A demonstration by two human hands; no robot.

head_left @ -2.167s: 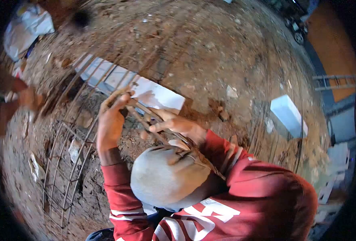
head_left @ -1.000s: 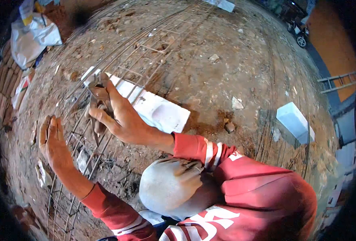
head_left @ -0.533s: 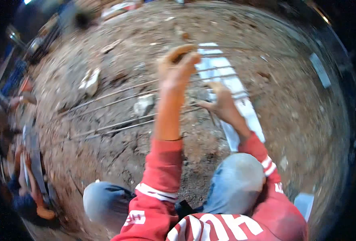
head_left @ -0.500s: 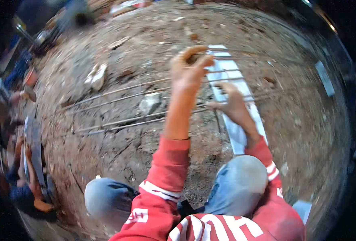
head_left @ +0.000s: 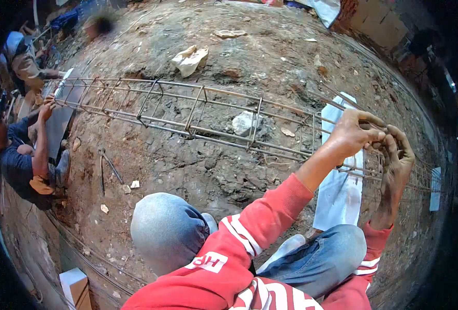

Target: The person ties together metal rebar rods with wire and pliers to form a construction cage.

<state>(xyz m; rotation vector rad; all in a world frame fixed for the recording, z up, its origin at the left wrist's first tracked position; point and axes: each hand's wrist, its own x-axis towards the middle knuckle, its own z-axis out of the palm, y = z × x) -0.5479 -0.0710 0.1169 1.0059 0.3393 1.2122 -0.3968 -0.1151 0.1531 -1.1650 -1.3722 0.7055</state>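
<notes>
A long cage of thin steel rebar (head_left: 190, 127), with square stirrups along it, crosses the dirt ground from a co-worker at the left to my hands at the right. My left hand (head_left: 354, 135) is closed at the cage's upper bars, thumb and fingers pinched together. Just right of it, my right hand (head_left: 398, 155) is also closed, its fingertips meeting those of my left. Bars run into both hands; exactly what lies between the fingertips is hidden. A white board (head_left: 338, 199) lies beneath the cage, below my hands.
At the left a co-worker (head_left: 25, 155) in a dark shirt has hands on the cage's far end. A hinged hand tool (head_left: 110, 168) lies on the ground. Behind the cage are a pale crumpled piece (head_left: 190, 60) and a whitish stone (head_left: 247, 123). A white block (head_left: 75, 287) stands at lower left.
The view has swung left, bringing the stirrups and co-worker into clearer sight. My hands, apart over the bars before, are now together with fingertips pinched at the cage.
</notes>
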